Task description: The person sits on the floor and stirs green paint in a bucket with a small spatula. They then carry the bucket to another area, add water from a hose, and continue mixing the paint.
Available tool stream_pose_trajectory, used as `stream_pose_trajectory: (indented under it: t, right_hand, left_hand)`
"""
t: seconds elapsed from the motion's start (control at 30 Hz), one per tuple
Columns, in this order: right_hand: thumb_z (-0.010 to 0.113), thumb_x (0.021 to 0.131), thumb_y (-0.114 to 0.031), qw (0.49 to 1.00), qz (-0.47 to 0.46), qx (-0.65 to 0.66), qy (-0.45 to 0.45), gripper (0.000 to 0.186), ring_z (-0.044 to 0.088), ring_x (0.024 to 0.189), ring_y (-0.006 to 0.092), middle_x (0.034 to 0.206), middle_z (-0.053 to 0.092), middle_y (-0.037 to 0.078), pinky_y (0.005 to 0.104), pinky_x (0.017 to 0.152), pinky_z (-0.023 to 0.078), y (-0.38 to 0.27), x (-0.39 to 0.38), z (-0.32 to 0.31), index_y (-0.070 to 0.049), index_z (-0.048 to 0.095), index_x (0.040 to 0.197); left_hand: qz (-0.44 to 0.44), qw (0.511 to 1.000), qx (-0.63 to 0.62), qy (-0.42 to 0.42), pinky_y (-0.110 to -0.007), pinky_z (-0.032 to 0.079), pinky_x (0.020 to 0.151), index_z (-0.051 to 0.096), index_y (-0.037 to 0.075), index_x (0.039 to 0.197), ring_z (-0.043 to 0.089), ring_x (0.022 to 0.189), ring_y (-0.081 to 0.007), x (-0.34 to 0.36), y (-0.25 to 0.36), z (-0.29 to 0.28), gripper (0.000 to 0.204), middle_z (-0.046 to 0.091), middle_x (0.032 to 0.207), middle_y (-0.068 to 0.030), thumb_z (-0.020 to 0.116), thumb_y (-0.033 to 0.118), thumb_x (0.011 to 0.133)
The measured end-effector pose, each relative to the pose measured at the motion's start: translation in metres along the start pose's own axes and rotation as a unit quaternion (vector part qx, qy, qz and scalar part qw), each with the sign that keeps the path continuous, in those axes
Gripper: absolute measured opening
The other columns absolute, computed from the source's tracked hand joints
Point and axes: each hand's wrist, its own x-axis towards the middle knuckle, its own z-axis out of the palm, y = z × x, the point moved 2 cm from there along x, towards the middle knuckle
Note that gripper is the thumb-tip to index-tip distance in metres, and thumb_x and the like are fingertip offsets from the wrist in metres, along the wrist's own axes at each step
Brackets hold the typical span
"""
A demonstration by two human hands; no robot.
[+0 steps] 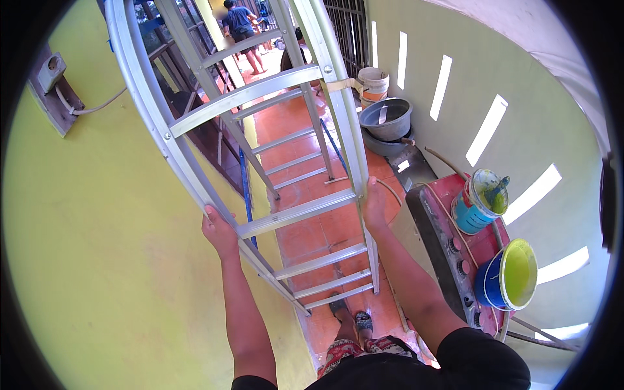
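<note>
An aluminium stepladder (299, 216) stands upright and spread in front of me on the orange tiled floor. My left hand (220, 232) is closed round its left side rail, just below the height of a rung. On the right side rail, at about the same height, my right hand (374, 207) is closed too. Both arms reach forward, and the fingers of each hand are partly hidden behind the rails. A strip of beige cloth or tape (342, 84) is wrapped round the right rail higher up. My sandalled feet (364, 321) are close to the ladder's foot.
At right, a red-topped table or cabinet (448, 201) bears a light-blue paint can with a brush (473, 211) and a blue bucket of yellow-green paint (494, 281). Grey basins (387, 120) and a white bucket (374, 84) stand beyond. A yellow wall (130, 247) runs along the left. Another person (240, 29) stands far back.
</note>
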Motion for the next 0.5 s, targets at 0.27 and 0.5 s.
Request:
stream_pose_trajectory:
  t: [0.27,0.5]
  right_hand:
    - [0.036,0.108,-0.042,0.999,-0.021,0.015,0.02,0.047,0.043,0.076,0.0082,0.079,0.048,-0.003,0.0298,0.068,0.037,-0.038,-0.056,-0.019,-0.004,0.057,0.089]
    - [0.035,0.108,-0.041,0.999,-0.04,-0.01,-0.012,0.047,0.04,0.076,0.008,0.079,0.045,-0.003,0.0289,0.068,0.036,-0.042,-0.075,-0.031,-0.003,0.056,0.089]
  left_hand:
    - [-0.023,0.999,-0.019,0.018,-0.031,0.046,0.062,0.054,0.001,0.087,0.059,0.065,-0.017,-0.061,0.028,-0.043,0.066,0.059,0.071,-0.008,0.039,0.064,0.099]
    - [0.009,0.999,-0.019,0.033,-0.033,0.05,0.061,0.054,0.001,0.086,0.059,0.062,-0.0172,-0.081,0.039,-0.061,0.067,0.055,0.069,-0.0064,0.041,0.065,0.098]
